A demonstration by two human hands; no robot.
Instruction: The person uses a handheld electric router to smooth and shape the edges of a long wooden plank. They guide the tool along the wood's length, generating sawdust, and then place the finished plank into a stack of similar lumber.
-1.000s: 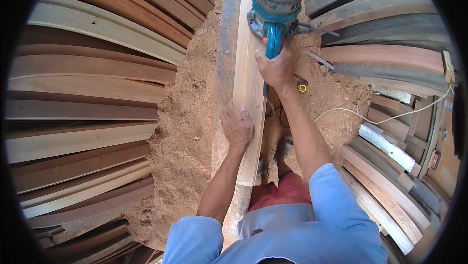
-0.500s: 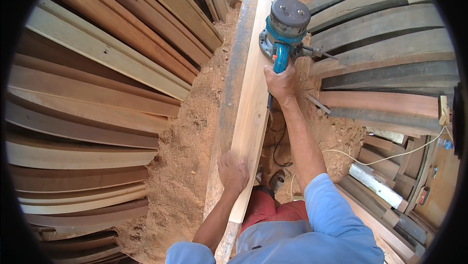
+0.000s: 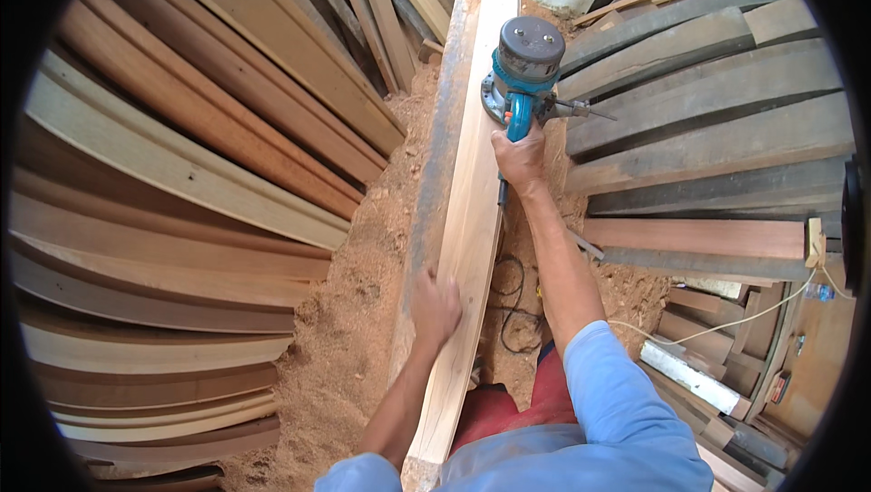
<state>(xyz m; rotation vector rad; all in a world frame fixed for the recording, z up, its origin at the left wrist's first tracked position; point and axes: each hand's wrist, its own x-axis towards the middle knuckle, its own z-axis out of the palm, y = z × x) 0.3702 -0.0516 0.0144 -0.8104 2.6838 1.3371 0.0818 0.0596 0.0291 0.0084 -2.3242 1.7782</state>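
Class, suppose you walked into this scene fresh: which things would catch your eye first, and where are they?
The teal and grey power router stands out, set on the far part of the long pale plank up the middle, gripped by the right hand. The left hand presses flat on the plank nearer the person. Stacked boards flank both sides, with sawdust heaped between.

the right hand point(image 3: 519, 158) covers the grip of the teal router point(image 3: 524, 74). the pale plank point(image 3: 472, 220) runs out under the lower edge; the left hand point(image 3: 437, 307) is motion-blurred.
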